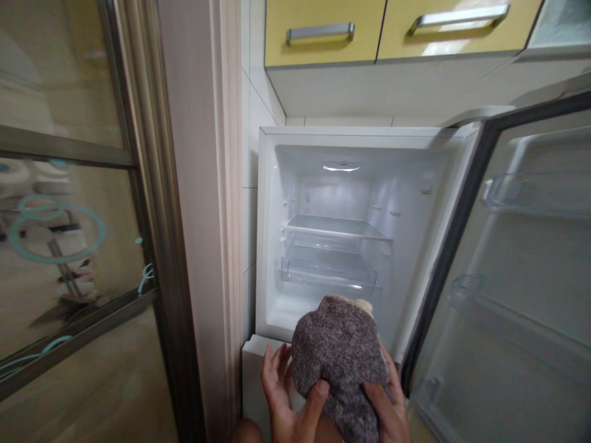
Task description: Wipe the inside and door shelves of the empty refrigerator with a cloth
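Note:
A folded grey-brown fuzzy cloth [339, 344] with a paler beige edge is held up in front of the open fridge [323, 138]. My right hand [390, 400] grips its right side, thumb on the near face and fingers behind. At the lower left, the thumb of my left hand [295, 400] presses on the cloth, while its other fingers curve up beside the left edge. Beyond the cloth, a glass shelf [339, 226] and a clear drawer [327, 274] sit inside the white fridge. The cloth hides part of the fridge's floor.
To the right the fridge door [521, 264] stands wide open, with clear door shelves. Yellow cabinets [323, 49] with metal handles hang above. A pale door frame [198, 184] and a brown-framed glass door [152, 215] close in on the left. Below the fridge compartment is a white lower front [258, 381].

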A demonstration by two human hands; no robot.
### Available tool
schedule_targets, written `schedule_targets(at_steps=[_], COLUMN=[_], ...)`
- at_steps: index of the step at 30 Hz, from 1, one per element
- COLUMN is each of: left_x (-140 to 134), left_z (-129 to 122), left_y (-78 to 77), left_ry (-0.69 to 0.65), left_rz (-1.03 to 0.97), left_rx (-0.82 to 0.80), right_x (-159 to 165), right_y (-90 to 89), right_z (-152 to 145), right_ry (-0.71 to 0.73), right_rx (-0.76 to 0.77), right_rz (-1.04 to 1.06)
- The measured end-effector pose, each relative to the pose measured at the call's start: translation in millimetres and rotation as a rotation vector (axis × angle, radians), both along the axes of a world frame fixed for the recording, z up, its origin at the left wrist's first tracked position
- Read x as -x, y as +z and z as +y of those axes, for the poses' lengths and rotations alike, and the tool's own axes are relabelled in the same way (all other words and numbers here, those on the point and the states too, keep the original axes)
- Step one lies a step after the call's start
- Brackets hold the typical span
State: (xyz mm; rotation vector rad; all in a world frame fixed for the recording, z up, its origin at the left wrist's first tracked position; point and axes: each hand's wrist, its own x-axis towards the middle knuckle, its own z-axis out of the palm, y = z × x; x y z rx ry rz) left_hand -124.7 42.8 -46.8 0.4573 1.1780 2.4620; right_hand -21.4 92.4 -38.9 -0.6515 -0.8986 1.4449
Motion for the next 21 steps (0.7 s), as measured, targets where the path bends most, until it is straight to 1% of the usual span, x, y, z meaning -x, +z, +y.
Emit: schedule_targets(at_steps=[3, 5, 6, 8, 10, 12, 13, 15, 17, 18, 20, 21], left_x=[6.7, -0.1, -6.2, -20.1, -30.4, -33.5, -32.5, -27.8, -23.4, -22.4, -23.6, -25.3], left_z=[-7.6, -11.1, -12.1, -13.6, -15.4, -18.0, -19.3, -21.2, -22.3, -22.7, -23.9, -24.9], left_y=[8.4, 17.2, 21.3, 28.0, 32.5, 36.3, 38.3, 42.5, 44.9, 44.7, 40.6, 36.9], left_ry=[0.048, 0.027, -0.012, -0.14, -0.245, -0.269, -0.263, -0.262, -0.25, -0.242, -0.239, -0.248], left_rz=[0.042, 0.04, 0.026, -0.03, -0.099, -0.154, -0.169, -0.17, -0.148, -0.151, -0.21, -0.252], left_rx=[-0.056, -0.108, -0.136, -0.152, -0.09, -0.012, 0.007, -0.01, -0.042, -0.051, -0.043, -0.025], right_x=[1.4, 4.4, 6.4, 10.8, 14.6, 17.2, 18.1, 19.4, 20.6, 21.4, 23.4, 24.8], right_y=[0.1, 1.9, 3.2, 6.5, 11.1, 17.3, 21.0, 28.8, 36.1, 39.0, 43.3, 44.6], right_z=[-0.3, -3.1, -5.6, -12.6, -20.7, -27.0, -28.7, -28.9, -25.9, -24.0, -20.6, -19.5], right_ry=[-0.045, -0.053, -0.037, 0.05, 0.18, 0.28, 0.298, 0.279, 0.24, 0.223, 0.218, 0.241], right_rx=[0.005, -0.014, -0.034, -0.08, -0.124, -0.144, -0.136, -0.078, -0.024, -0.023, -0.064, -0.081], right_rz=[-0.019, -0.016, -0.009, 0.028, 0.093, 0.154, 0.17, 0.153, 0.092, 0.058, 0.025, 0.035])
